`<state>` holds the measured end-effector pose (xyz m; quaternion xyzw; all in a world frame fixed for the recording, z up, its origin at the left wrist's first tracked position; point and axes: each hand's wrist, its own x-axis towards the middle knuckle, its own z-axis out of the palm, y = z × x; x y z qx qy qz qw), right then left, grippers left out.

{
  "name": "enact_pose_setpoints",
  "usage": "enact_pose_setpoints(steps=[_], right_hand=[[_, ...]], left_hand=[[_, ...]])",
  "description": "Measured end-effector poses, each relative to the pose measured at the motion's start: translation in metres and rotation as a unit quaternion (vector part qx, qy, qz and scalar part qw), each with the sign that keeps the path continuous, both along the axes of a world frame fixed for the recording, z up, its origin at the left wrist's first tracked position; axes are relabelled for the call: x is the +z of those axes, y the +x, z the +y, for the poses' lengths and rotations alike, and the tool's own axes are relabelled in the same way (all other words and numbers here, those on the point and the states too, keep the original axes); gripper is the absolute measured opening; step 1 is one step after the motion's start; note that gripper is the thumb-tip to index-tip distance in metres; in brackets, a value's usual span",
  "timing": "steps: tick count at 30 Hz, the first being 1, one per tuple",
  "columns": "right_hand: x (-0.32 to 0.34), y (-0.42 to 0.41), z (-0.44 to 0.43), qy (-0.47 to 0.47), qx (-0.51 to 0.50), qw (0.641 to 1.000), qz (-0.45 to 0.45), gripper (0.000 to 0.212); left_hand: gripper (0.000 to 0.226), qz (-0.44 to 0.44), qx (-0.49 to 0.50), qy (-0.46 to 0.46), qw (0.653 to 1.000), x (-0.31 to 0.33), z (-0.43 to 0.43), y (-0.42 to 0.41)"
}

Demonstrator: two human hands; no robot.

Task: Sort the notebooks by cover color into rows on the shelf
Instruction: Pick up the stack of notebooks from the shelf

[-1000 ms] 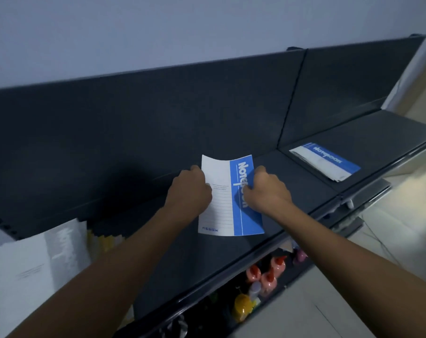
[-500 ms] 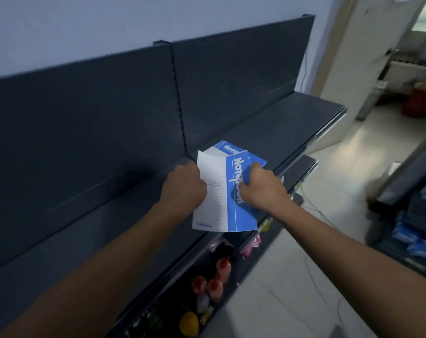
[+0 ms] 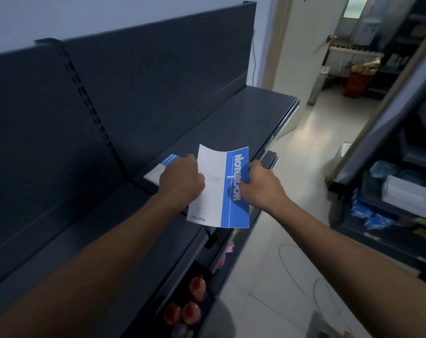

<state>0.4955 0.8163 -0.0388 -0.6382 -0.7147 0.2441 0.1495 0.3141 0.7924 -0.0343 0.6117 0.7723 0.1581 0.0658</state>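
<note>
Fingers of both hands are clamped on a blue-and-white notebook [image 3: 221, 189]: the left hand [image 3: 181, 180] grips its white left edge, and the right hand [image 3: 262, 185] pinches the blue band that carries the title. The notebook is held up in the air, slightly bowed, over the front lip of the dark shelf [image 3: 231, 118], its lower edge hanging past the lip. Just behind the left hand, another blue notebook [image 3: 164, 164] already lies flat on the shelf, partly hidden by the knuckles. That suggests a blue row has been started here and the held copy is likely meant to join it. As far as this view shows, only that one notebook is placed; the rest of the shelf surface to the right is bare. No other cover colors are visible now, so how many remain to be sorted cannot be told. Red bottles [image 3: 191, 306] stand on a lower tier, apart from the task.
</note>
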Motion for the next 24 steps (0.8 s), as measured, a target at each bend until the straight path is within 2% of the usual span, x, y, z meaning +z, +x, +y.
enact_pose_setpoints(steps=[5,10,15,18,24], right_hand=[[-0.006,0.016,0.045,-0.019,-0.001,1.000,0.011,0.029],[-0.014,0.021,0.101,-0.010,0.056,0.998,0.011,0.028],[-0.021,0.025,0.165,0.000,0.141,0.990,0.004,0.018],[-0.023,0.024,0.198,-0.008,0.197,0.980,0.020,0.023],[-0.030,-0.015,0.226,-0.050,0.316,0.948,0.006,0.031]], left_hand=[[0.014,0.001,-0.001,0.008,1.000,-0.008,0.042,0.013],[0.016,-0.015,0.037,0.016,0.999,-0.014,0.079,0.020],[0.016,-0.036,0.114,0.002,0.993,-0.021,0.117,0.030],[0.015,-0.054,0.167,0.001,0.984,-0.023,0.131,0.038],[0.018,-0.086,0.325,-0.025,0.941,-0.027,0.115,0.032]])
